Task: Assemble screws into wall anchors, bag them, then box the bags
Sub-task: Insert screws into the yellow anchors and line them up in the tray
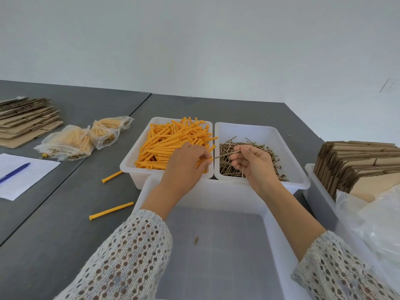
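The left hand (186, 163) hovers over the near right corner of the anchor bin (138, 169), a white plastic tub heaped with orange wall anchors (173, 141). Its fingers are curled and pinch the end of one orange anchor (210, 159), of which only the tip shows past the fingertips. The right hand (253, 161) hangs just right of the anchor bin, over the screw bin (287, 148), which touches the anchor bin's right wall and holds a pile of brass-coloured screws (249, 167). Its thumb and fingers pinch a single screw (226, 154) whose point meets the anchor's tip above the seam between the two bins.

In front of the anchor bin stands a larger white tub (272, 226). Two loose anchors (111, 211) lie on the grey table (54, 234) to the anchor bin's near left. Further left of it lie filled clear bags (71, 141), flat cardboard (26, 120), and a blue pen (15, 172) on lined paper (21, 182). Far right of it, a tub holds folded cartons (357, 165).
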The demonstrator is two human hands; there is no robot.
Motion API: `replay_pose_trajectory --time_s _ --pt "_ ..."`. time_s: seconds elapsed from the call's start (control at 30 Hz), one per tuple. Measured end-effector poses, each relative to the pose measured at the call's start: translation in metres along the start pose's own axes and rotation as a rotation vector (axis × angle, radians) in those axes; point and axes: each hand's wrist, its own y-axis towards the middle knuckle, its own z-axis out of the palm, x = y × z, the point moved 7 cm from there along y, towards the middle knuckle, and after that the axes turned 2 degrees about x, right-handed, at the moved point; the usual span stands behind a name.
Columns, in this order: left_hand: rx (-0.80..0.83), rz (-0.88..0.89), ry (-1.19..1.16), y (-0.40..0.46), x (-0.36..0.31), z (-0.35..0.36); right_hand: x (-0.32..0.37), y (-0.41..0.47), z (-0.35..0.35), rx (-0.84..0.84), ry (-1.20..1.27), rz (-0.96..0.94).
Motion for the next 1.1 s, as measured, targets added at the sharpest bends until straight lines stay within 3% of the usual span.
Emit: replay_pose_trajectory --time_s 0.3,0.6,0.87,1.1 --pt "-0.086 0.007 0.014 0.001 -0.001 -0.006 -0.002 0.002 -0.006 -0.045 0.094 0.011" --pt "-0.057 -0.018 0.008 -0.003 -0.008 -0.002 -0.001 0.0 0.007 0.067 -0.148 -0.007" --pt "-0.094 -0.056 -0.003 -0.003 0.002 -0.008 -0.002 0.002 -0.011 -0.093 0.148 0.028" --pt "-0.061 -0.034 0.012 -0.002 -0.001 -0.001 -0.002 0.001 0.002 0.017 -0.026 0.008"
